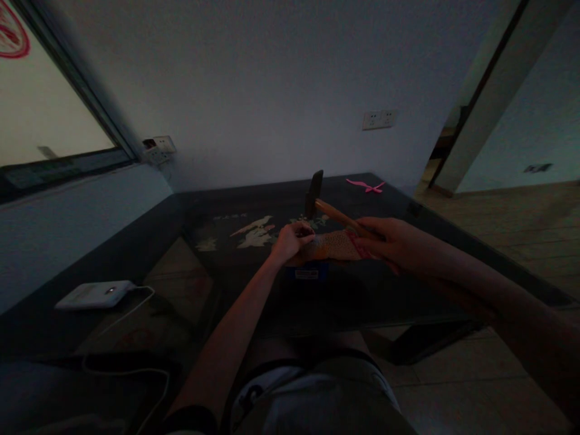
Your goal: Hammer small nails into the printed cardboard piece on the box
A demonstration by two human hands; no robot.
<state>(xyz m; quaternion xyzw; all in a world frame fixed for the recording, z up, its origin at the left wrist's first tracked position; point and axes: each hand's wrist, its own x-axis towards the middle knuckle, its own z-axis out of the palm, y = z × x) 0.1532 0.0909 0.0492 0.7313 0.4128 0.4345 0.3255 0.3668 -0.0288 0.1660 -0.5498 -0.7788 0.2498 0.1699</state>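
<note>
Here the right hand (pixel 388 237) curls closed around a hammer (pixel 336 213).

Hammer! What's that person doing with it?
The person's right hand grips the hammer by its wooden handle, its head over the dark table. The left hand is at one end of a patterned tan thing, near something blue; it's too dark to tell what those fingers hold. A pink strip lies toward the back.
</note>
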